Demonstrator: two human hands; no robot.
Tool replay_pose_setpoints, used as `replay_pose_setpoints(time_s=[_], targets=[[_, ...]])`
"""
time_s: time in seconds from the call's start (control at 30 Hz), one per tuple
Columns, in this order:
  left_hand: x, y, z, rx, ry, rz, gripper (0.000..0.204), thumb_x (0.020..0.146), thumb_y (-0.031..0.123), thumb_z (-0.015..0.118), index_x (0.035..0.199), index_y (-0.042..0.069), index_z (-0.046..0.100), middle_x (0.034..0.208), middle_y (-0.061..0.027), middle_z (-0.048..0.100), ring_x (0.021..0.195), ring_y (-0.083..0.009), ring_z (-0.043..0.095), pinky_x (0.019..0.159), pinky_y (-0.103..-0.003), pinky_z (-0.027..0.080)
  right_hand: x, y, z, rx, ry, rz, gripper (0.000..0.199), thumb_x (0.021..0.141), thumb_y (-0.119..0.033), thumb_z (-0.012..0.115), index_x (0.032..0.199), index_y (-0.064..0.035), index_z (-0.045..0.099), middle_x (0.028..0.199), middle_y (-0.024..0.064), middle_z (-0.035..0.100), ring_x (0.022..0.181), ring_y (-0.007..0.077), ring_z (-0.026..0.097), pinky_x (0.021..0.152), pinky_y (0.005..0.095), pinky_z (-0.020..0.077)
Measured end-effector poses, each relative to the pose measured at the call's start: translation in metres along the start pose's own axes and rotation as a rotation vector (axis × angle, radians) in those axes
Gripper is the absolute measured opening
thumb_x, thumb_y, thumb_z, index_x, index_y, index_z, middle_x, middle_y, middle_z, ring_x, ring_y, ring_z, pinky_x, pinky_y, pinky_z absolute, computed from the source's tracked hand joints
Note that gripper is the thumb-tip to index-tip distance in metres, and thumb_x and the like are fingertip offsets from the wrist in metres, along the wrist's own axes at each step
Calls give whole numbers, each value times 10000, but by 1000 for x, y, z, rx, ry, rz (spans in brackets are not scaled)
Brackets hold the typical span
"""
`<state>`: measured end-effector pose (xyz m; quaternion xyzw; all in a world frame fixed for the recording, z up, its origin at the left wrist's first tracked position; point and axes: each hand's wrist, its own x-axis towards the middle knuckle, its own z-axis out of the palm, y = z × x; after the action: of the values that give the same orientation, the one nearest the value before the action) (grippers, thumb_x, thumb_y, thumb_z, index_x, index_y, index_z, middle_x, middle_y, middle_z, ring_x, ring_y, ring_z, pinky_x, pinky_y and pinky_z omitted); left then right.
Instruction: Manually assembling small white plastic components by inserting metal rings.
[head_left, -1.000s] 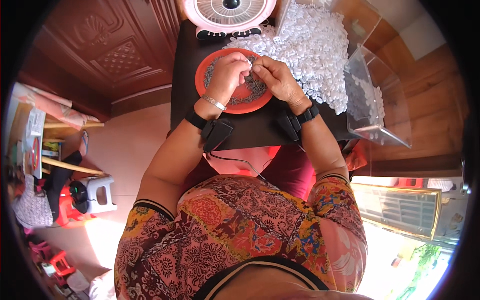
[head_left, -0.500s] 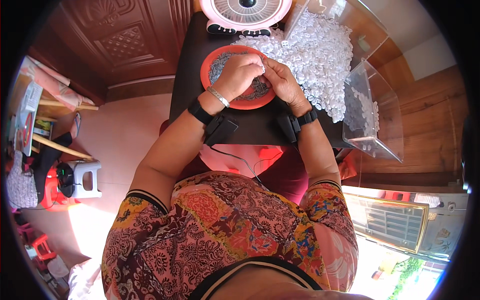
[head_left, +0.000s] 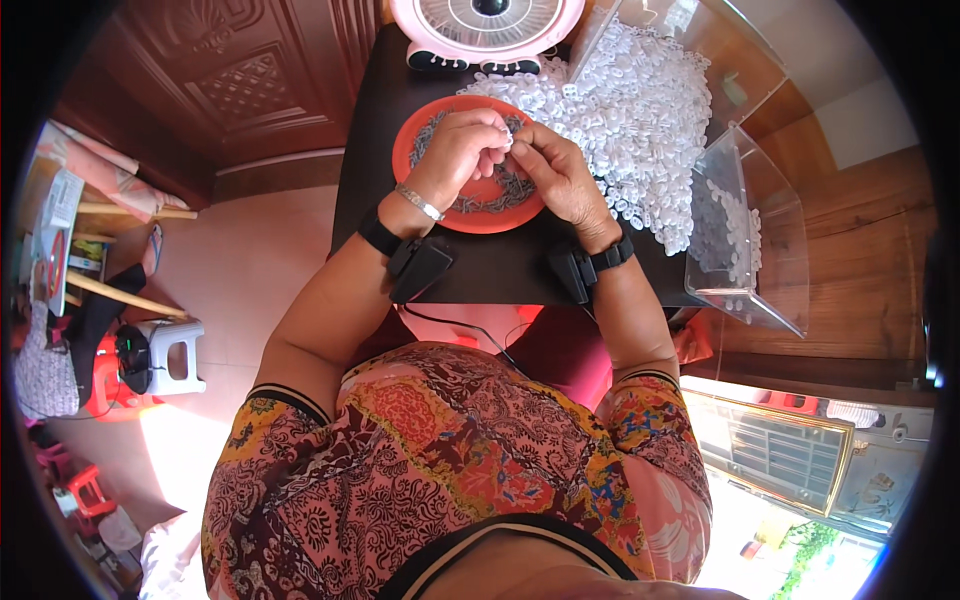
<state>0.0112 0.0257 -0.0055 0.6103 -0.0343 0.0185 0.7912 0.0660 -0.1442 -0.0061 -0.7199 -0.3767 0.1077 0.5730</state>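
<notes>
My left hand (head_left: 462, 152) and my right hand (head_left: 556, 175) meet fingertip to fingertip over an orange round dish (head_left: 415, 138) that holds several small grey parts. Between the fingertips both hands pinch a tiny white piece (head_left: 510, 143), too small to make out in detail. A big heap of small white plastic pieces (head_left: 640, 110) lies on the dark table (head_left: 500, 270) just right of the dish. Each wrist wears a black band with a black device strapped on.
A pink round fan (head_left: 487, 25) stands at the table's far edge. A clear plastic box (head_left: 745, 235) with more white pieces sits at the right. A carved wooden door is at the upper left; a white stool (head_left: 170, 355) and clutter lie on the floor left.
The view shifted slightly, so the table sits a bit higher in frame. Both hands stay together over the orange dish, fingers working the small piece.
</notes>
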Motion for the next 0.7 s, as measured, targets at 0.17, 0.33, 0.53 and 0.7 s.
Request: replay_pose_setpoints(time_s=[0.17, 0.33, 0.53, 0.7], targets=[[0, 3, 2, -59, -50, -32, 142, 833, 179, 511, 764, 61, 553, 652, -2, 538, 526, -73, 483, 467, -195, 349, -3, -2, -2, -100, 4, -56, 131, 897, -146, 590, 874, -22, 554, 719, 49, 561, 654, 128, 514, 628, 269, 448], [-4, 8, 4, -102, -46, -52, 136, 834, 181, 508, 763, 71, 545, 641, -5, 526, 514, -69, 469, 466, -191, 345, -6, -12, 4, -252, 83, -163, 108, 864, -111, 620, 878, -28, 552, 745, 77, 586, 679, 179, 587, 632, 288, 469], [-7, 10, 8, -89, 30, -86, 126, 835, 175, 524, 765, 75, 558, 645, 1, 534, 528, -67, 487, 467, -188, 347, -7, -12, 5, -193, 97, -114, 60, 847, -55, 602, 871, -23, 557, 742, 63, 591, 675, 142, 580, 631, 271, 470], [-7, 7, 10, -93, 71, -111, 120, 843, 172, 523, 790, 75, 570, 641, 3, 536, 529, -64, 494, 462, -184, 346, -6, -14, 5, -121, 76, 20, 63, 845, -55, 602, 878, -18, 564, 741, 41, 586, 683, 107, 553, 630, 255, 458]])
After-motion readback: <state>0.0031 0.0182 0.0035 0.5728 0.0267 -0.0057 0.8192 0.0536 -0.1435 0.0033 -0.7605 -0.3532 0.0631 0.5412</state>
